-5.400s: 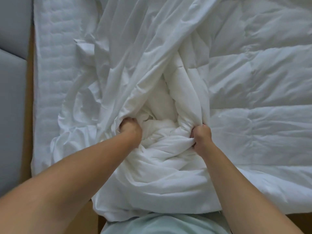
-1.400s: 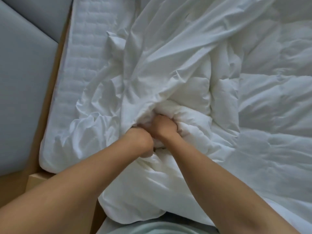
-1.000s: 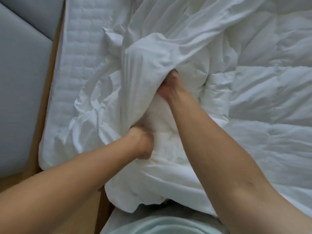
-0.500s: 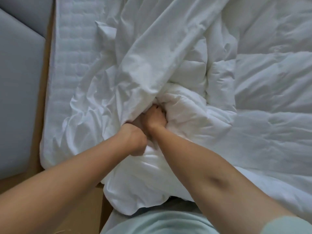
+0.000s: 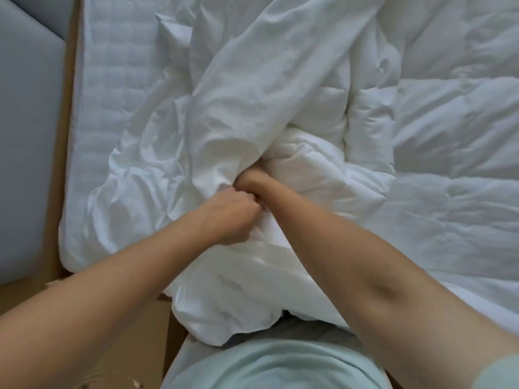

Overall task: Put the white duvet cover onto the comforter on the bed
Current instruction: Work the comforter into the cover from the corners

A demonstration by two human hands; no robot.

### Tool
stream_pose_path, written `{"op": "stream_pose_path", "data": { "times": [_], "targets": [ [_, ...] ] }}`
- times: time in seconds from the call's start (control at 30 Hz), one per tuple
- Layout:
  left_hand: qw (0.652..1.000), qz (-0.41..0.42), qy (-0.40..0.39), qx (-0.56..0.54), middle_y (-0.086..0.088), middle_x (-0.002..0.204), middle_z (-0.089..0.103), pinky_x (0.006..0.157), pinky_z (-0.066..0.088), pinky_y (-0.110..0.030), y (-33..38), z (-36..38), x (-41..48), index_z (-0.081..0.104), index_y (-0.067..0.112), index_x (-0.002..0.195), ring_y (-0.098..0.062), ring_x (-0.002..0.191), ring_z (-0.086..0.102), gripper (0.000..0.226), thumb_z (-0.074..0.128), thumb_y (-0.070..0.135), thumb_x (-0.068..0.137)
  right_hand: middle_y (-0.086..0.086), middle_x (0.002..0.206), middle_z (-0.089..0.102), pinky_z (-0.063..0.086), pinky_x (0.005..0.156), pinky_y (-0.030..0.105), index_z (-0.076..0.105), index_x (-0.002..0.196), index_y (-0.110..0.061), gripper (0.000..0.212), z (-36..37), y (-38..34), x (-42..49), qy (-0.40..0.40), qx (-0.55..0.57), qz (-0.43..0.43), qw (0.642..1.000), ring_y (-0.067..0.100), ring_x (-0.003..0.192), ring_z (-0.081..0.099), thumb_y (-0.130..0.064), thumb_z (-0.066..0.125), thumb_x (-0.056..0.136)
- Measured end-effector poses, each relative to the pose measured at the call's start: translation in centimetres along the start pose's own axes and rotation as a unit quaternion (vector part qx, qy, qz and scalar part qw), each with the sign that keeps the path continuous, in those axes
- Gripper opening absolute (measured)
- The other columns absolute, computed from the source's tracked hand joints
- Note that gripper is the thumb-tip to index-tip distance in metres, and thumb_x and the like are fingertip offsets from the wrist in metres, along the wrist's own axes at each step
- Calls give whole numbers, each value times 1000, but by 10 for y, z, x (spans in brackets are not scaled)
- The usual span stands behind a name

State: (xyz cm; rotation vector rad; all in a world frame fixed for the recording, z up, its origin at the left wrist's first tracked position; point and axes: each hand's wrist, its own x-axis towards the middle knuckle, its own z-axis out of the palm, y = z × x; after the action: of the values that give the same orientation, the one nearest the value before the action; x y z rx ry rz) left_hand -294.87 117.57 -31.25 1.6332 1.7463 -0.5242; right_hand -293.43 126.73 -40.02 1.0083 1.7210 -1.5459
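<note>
The thin white duvet cover (image 5: 252, 88) lies crumpled over the left half of the bed, bunched toward the near edge. The puffy quilted comforter (image 5: 438, 153) spreads across the right side, one bundled part (image 5: 311, 169) at the cover's opening. My left hand (image 5: 230, 217) grips a fold of the cover at the mouth of the opening. My right hand (image 5: 250, 182) reaches into the opening beside it, fingers hidden under the fabric.
The quilted mattress (image 5: 109, 80) shows bare along the left. A grey padded wall panel (image 5: 25, 136) and a tan wooden bed frame (image 5: 67, 88) run down the left side. My pale green shirt (image 5: 280, 366) fills the bottom of the view.
My right hand lifted the cover up high a second ago, came back down beside my left hand, and now goes deeper under the fabric. My left hand kept its grip.
</note>
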Motion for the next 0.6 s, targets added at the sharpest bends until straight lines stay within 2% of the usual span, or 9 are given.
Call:
{"op": "stream_pose_path", "data": {
  "times": [0.07, 0.13, 0.2, 0.23, 0.37, 0.43, 0.5, 0.57, 0.6],
  "targets": [
    [960, -50, 251, -111, -7, 100, 66, 83, 48, -42, -24, 26, -27, 70, 15, 109, -31, 92, 61, 34, 52, 18, 81, 16, 109, 73, 59, 81, 39, 67, 114, -3, 26, -1, 21, -2, 64, 97, -10, 993, 31, 96, 70, -18, 59, 94],
    [876, -250, 355, -211, -15, 104, 63, 85, 49, -46, -53, 62, -54, 68, 9, 112, -39, 95, 60, 37, 53, 21, 80, 6, 81, 76, 58, 59, 30, 70, 100, -6, 30, 2, 49, -20, 0, 208, 46, 977, 21, 67, 72, -31, 61, 88],
    [787, -446, 213, -369, -19, 130, 55, 98, 48, -52, -71, 96, -70, 57, 12, 133, -43, 117, 54, 56, 67, 40, 85, 1, 89, 78, 60, 65, 30, 74, 107, -12, 57, 11, 71, -39, -88, 172, 79, 978, 18, 75, 75, -60, 67, 78],
    [751, -473, 116, -446, -17, 139, 52, 103, 46, -53, -71, 109, -72, 51, 15, 141, -42, 124, 51, 76, 76, 52, 78, 3, 99, 78, 61, 73, 33, 73, 114, -13, 71, 19, 75, -46, -108, 167, 74, 977, 20, 85, 76, -70, 69, 71],
    [760, -403, 38, -508, -15, 148, 46, 110, 41, -55, -58, 128, -48, 37, 20, 150, -39, 136, 43, 121, 85, 69, 50, 2, 116, 75, 54, 97, 35, 69, 126, -13, 75, 53, 71, -47, -127, 256, 41, 957, 20, 105, 72, -73, 66, 80],
    [760, -396, 39, -514, -15, 151, 43, 111, 39, -52, -54, 130, -31, 33, 19, 153, -38, 138, 41, 116, 89, 58, 59, 5, 123, 71, 51, 103, 40, 65, 132, -14, 66, 67, 67, -34, -5, 372, 70, 926, 25, 114, 68, -64, 61, 89],
    [730, -373, 57, -570, -10, 139, 58, 98, 49, -42, -59, 135, -21, 48, 19, 143, -33, 127, 52, 91, 89, 39, 64, 9, 138, 61, 44, 110, 39, 53, 144, -15, 58, 73, 70, -17, 137, 282, 101, 944, 31, 125, 58, -43, 62, 94],
    [713, -362, 68, -596, -11, 123, 65, 85, 52, -35, -66, 143, -18, 61, 20, 127, -33, 116, 59, 61, 81, 25, 70, 10, 144, 55, 41, 109, 34, 40, 150, -12, 65, 80, 78, -9, 143, 178, 124, 966, 30, 131, 52, -30, 64, 92],
    [736, -372, 71, -562, -16, 126, 61, 94, 50, -38, -70, 147, -16, 63, 17, 127, -36, 120, 55, 52, 73, 24, 76, 10, 142, 55, 41, 106, 32, 41, 148, -10, 66, 84, 82, -5, 124, 153, 129, 972, 29, 131, 53, -32, 66, 91]
  ]
}}
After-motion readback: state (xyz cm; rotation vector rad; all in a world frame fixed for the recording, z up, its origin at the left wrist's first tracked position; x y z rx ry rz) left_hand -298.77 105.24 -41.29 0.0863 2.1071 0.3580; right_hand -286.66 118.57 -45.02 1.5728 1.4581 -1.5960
